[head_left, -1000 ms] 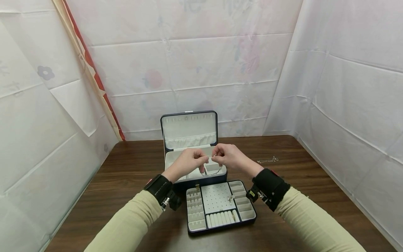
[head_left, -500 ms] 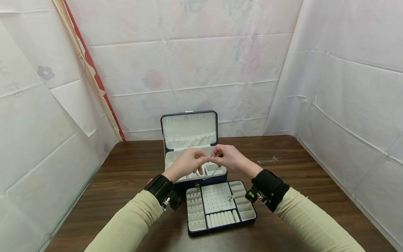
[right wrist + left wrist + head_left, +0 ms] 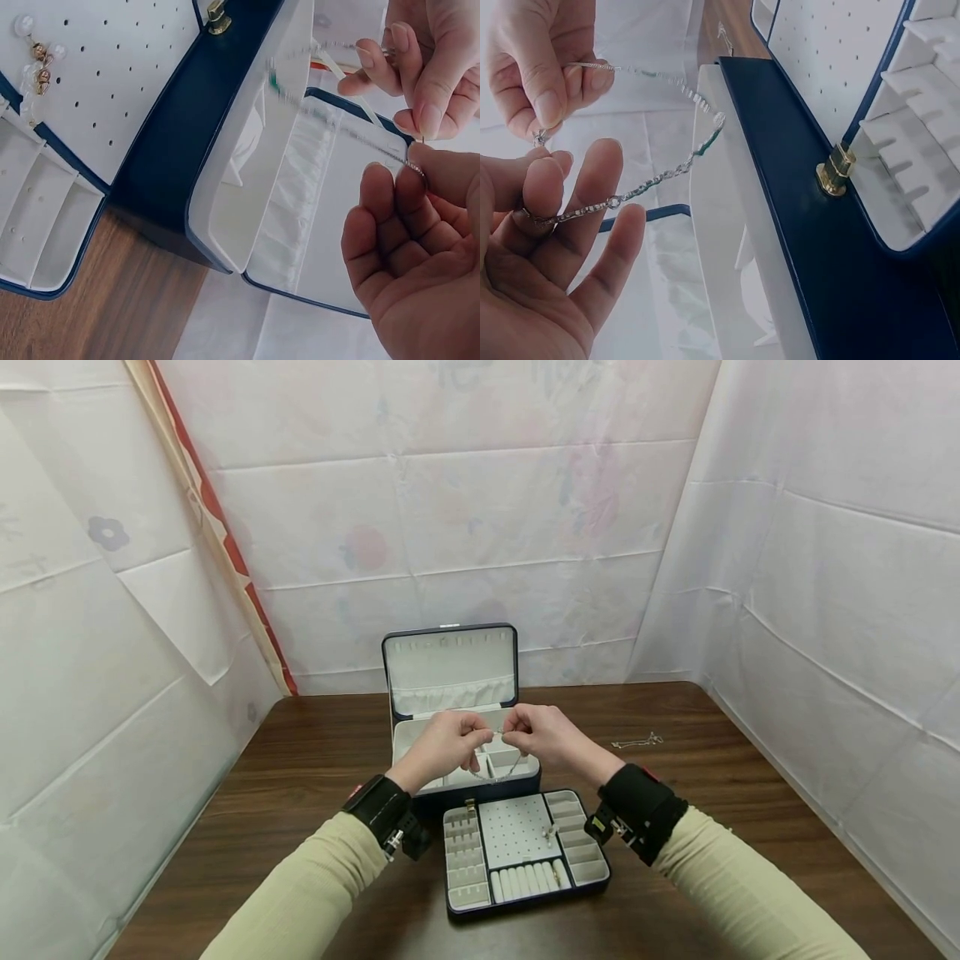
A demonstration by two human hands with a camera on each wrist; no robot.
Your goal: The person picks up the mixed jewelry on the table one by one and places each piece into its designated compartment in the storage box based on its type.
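Note:
A thin silver bracelet (image 3: 666, 175) with green stones hangs in a loop between my two hands, over the open jewelry box (image 3: 487, 792). My left hand (image 3: 448, 745) pinches one end between thumb and index finger, its other fingers spread in the left wrist view. At the opposite end, the thumb and index finger of my right hand (image 3: 551, 735) hold the bracelet, with the remaining fingers curled in. The fingertips of both hands are close together, a small gap between them. The box's raised lid (image 3: 450, 668) stands behind the hands.
In front of the box lies a compartment tray (image 3: 517, 831) with pearl earrings (image 3: 39, 64) and a ring (image 3: 557, 877) in it. Another silver chain (image 3: 637, 742) lies on the wooden table (image 3: 337, 735) to the right. White sheets hang around the table.
Half a second ago my fingertips met at the bracelet's ends. Now they have drawn slightly apart, and the loop hangs more visibly below them. Box and tray stay put.

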